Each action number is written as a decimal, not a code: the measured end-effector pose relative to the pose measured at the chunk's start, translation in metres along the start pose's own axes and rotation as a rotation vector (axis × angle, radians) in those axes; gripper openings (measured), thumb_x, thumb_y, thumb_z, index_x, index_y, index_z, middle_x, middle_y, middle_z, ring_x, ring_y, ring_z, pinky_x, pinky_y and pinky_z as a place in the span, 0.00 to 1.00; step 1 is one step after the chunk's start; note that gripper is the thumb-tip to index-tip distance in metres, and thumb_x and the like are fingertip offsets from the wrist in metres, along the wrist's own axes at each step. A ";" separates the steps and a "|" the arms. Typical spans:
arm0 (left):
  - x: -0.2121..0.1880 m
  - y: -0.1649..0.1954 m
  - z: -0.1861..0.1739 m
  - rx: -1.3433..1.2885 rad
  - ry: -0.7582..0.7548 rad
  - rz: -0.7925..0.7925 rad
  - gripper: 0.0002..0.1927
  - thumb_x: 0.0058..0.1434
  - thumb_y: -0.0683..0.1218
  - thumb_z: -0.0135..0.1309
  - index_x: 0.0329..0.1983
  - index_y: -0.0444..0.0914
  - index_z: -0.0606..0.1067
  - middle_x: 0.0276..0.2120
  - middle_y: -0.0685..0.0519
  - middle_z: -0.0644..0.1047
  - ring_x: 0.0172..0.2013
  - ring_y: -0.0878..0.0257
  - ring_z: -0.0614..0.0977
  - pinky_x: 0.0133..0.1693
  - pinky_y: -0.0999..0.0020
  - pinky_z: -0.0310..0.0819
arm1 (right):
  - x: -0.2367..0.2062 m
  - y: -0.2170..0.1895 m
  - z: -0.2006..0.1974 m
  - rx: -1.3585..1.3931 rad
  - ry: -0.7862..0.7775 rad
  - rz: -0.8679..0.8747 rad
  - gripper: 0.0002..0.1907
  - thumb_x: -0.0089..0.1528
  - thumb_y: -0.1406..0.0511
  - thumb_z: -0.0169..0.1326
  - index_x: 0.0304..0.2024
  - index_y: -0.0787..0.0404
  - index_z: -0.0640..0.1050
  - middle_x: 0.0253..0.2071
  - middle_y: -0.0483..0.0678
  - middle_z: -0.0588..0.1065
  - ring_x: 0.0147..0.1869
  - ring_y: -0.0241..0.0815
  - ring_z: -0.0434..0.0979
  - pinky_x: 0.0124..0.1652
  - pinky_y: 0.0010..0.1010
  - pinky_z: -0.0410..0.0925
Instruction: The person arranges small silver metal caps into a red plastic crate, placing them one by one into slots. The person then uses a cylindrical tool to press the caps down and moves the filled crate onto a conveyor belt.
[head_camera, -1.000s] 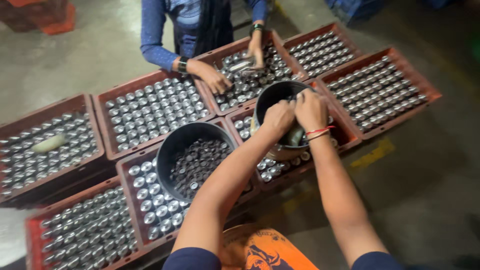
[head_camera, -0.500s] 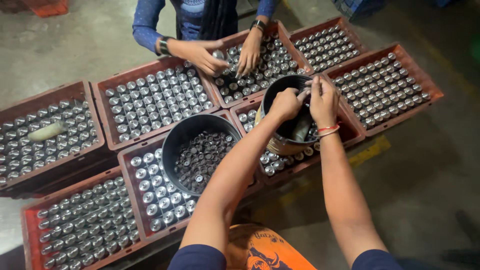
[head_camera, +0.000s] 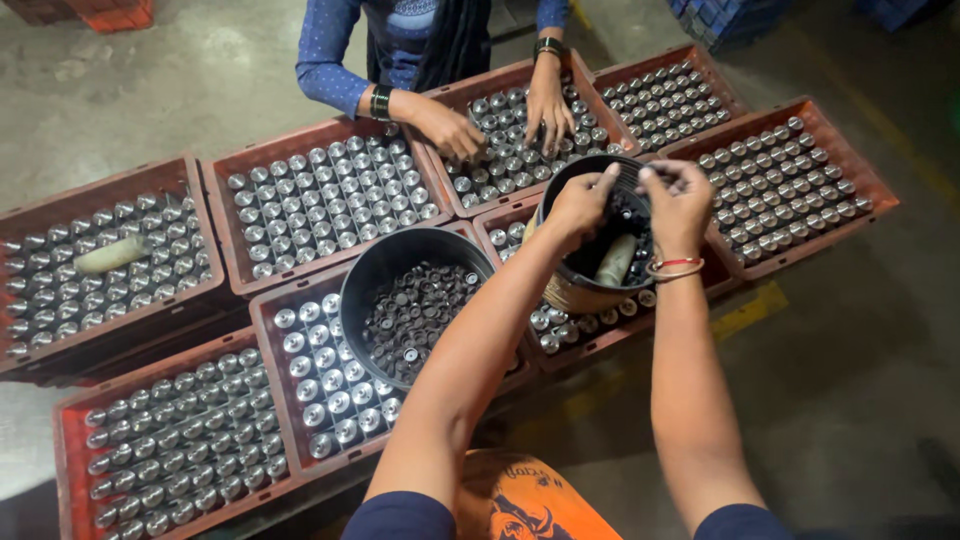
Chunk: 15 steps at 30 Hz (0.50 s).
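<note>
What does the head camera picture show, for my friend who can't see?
A person's left hand and right hand reach over a dark bucket on red crates of shiny metal bottles, while a co-worker's hands touch bottles opposite.

From my feed: a black tub (head_camera: 372, 262) full of dark caps (head_camera: 415, 315) sits on a red crate (head_camera: 262, 322). More red crates of silvery bottles (head_camera: 330, 200) sit all over the concrete floor (head_camera: 150, 90). A pale bottle (head_camera: 112, 254) lies sideways on the far-left crate (head_camera: 190, 170). Co-worker in a blue sleeve (head_camera: 325, 55) across from me.

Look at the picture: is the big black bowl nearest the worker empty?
No, the black bowl holds a heap of small dark caps.
</note>
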<state>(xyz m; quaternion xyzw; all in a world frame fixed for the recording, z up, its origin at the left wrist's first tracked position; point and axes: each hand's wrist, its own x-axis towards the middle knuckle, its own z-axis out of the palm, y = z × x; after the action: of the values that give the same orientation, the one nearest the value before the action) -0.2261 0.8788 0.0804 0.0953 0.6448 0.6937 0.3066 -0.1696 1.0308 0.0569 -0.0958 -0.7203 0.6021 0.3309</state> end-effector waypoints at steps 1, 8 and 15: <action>-0.007 0.005 0.001 -0.029 -0.009 0.024 0.26 0.67 0.66 0.48 0.35 0.40 0.79 0.17 0.58 0.70 0.14 0.69 0.67 0.15 0.72 0.57 | 0.002 0.001 0.000 0.052 0.064 -0.025 0.07 0.65 0.75 0.62 0.45 0.68 0.78 0.38 0.47 0.80 0.36 0.32 0.80 0.38 0.21 0.75; -0.135 0.032 -0.075 -0.219 -0.211 0.151 0.22 0.74 0.61 0.44 0.32 0.41 0.71 0.18 0.60 0.67 0.16 0.71 0.64 0.17 0.74 0.54 | 0.005 0.010 -0.006 0.005 0.056 -0.107 0.11 0.68 0.76 0.57 0.53 0.69 0.78 0.42 0.46 0.79 0.40 0.33 0.80 0.41 0.23 0.77; -0.336 -0.027 -0.267 -0.416 0.101 -0.004 0.15 0.72 0.56 0.45 0.37 0.42 0.71 0.21 0.60 0.66 0.18 0.75 0.62 0.15 0.81 0.48 | -0.022 -0.029 0.007 0.375 0.173 -0.296 0.13 0.68 0.80 0.64 0.49 0.64 0.76 0.42 0.49 0.80 0.41 0.38 0.81 0.42 0.27 0.76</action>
<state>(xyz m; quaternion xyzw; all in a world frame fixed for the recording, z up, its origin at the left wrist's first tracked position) -0.0923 0.4709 0.1029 -0.0061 0.5025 0.8150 0.2885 -0.1499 1.0062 0.0753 0.0228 -0.5712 0.6597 0.4879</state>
